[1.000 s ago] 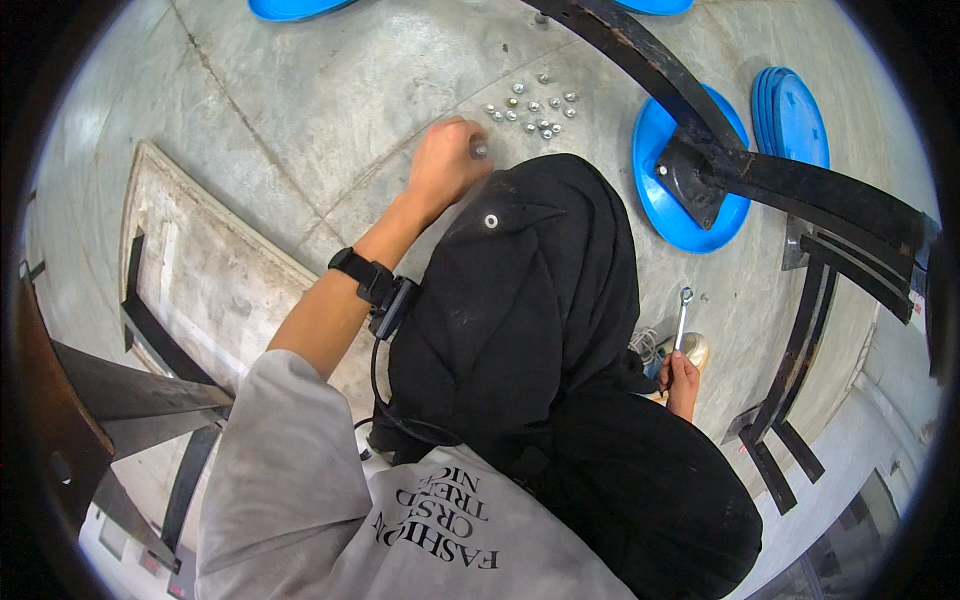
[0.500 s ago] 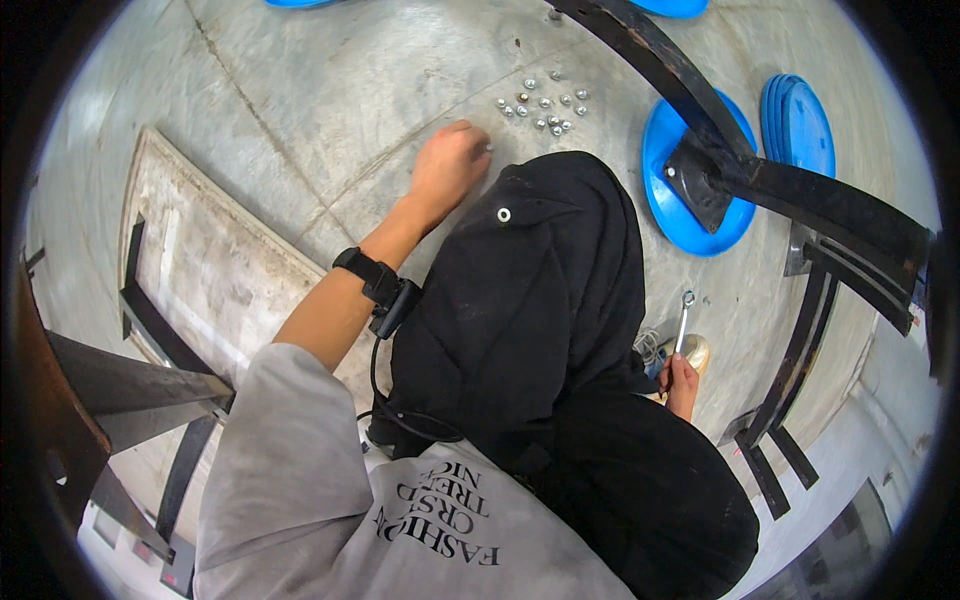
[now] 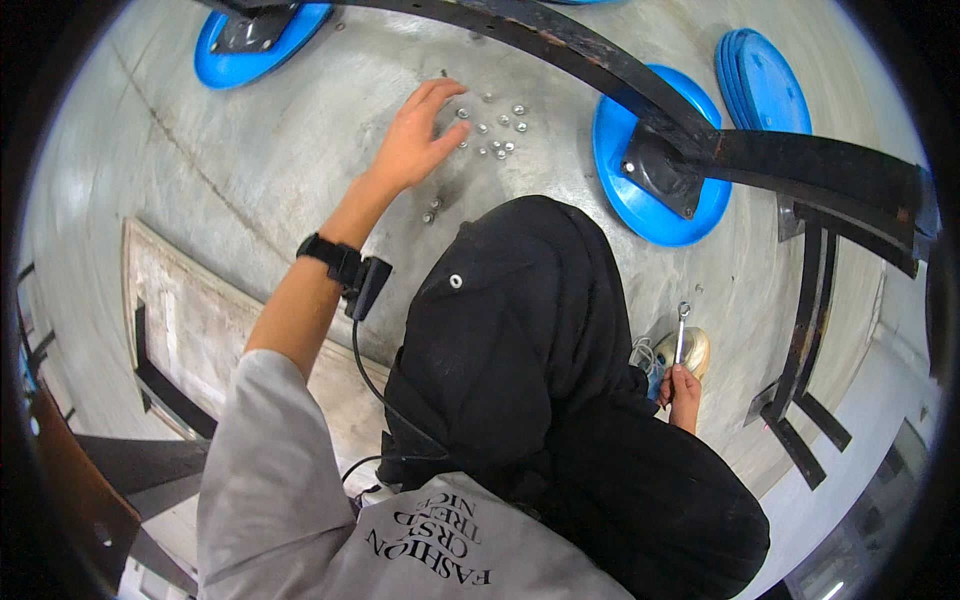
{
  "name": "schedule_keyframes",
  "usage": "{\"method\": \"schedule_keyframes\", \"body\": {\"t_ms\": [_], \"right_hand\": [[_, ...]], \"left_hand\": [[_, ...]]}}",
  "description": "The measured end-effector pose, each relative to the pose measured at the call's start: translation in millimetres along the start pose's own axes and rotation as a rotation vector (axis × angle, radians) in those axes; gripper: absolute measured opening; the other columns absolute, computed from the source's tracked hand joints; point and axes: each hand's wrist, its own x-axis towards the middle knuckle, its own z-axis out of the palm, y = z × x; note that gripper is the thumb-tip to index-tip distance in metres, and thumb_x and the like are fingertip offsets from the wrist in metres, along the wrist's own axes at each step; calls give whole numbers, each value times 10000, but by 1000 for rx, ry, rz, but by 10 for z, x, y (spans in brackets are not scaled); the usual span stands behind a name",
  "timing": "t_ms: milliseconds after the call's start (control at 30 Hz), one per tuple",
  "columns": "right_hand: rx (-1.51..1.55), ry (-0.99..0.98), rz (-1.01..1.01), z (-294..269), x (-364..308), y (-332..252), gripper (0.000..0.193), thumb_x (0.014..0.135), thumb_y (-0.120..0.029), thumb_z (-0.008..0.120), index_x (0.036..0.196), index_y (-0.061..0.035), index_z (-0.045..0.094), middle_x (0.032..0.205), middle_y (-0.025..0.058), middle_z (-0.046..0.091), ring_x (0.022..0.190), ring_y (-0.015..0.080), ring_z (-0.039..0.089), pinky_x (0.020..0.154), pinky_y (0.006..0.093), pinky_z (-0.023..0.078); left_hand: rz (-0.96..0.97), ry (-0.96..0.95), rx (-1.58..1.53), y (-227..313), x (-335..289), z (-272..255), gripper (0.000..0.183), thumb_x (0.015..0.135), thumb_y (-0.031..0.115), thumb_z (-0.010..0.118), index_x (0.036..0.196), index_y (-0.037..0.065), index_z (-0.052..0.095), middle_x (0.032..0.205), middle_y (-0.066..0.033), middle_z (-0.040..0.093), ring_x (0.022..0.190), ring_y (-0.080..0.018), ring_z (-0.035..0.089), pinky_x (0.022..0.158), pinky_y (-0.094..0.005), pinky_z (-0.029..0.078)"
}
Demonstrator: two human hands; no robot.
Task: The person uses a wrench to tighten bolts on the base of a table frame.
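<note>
My left hand [image 3: 412, 138] hovers over the floor with thumb and fingers apart, and I see nothing between them. Just right of it lies a loose cluster of small shiny metal fasteners [image 3: 503, 120], perhaps nuts; part of the group is hidden by the fingers. A couple more fasteners [image 3: 432, 210] lie closer to me, beside my left wrist. Low on the right, my right hand [image 3: 682, 393] grips a slim silver wrench [image 3: 681, 338] by its lower end. The wrench's ring end points away from me, above the light shoe [image 3: 694, 352].
A black metal frame [image 3: 820, 178] arches across the top and right, its foot plate [image 3: 662, 170] resting on a blue oval dish [image 3: 632, 215]. Another blue dish [image 3: 225, 68] is under a plate at far left. Stacked blue dishes [image 3: 775, 85] stand far right. A stained board [image 3: 190, 300] lies left.
My left hand has moved forward from beside my knee to the fasteners, its curled fingers now spread. A couple of fasteners now show near the wrist. My right hand keeps the wrench. The view has shifted.
</note>
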Motion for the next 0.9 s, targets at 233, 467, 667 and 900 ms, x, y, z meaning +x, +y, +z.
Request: {"method": "schedule_keyframes", "body": {"t_ms": [233,467,667,900], "right_hand": [[17,-21,7,83,-58,-153,307,912,-277,425,720,-48,499,494,-18,399,410,68,346,400,211,282],[29,-27,46,75,-58,-83,304,913,-272,420,716,-50,489,492,-18,389,417,71,346,414,215,287],[28,-57,52,92,-26,-106,310,912,-277,423,716,-46,483,489,-17,384,415,74,349,409,218,297],[19,-42,56,83,-5,-82,316,917,-274,417,706,-46,477,489,-18,385,408,69,345,399,213,286]], "left_hand": [[75,-261,398,47,479,510,377,737,315,565,1065,130,548,1067,-100,503,1039,-294,459,887,-408,371],[-9,-270,597,177,532,627,312,687,352,613,925,152,587,988,-71,522,986,-288,488,845,-445,383],[40,-192,507,117,394,624,264,674,302,642,861,121,597,925,-73,527,916,-285,501,799,-409,398],[70,-147,524,184,244,644,265,677,300,646,865,119,601,920,-67,528,904,-277,501,790,-399,396]]}}
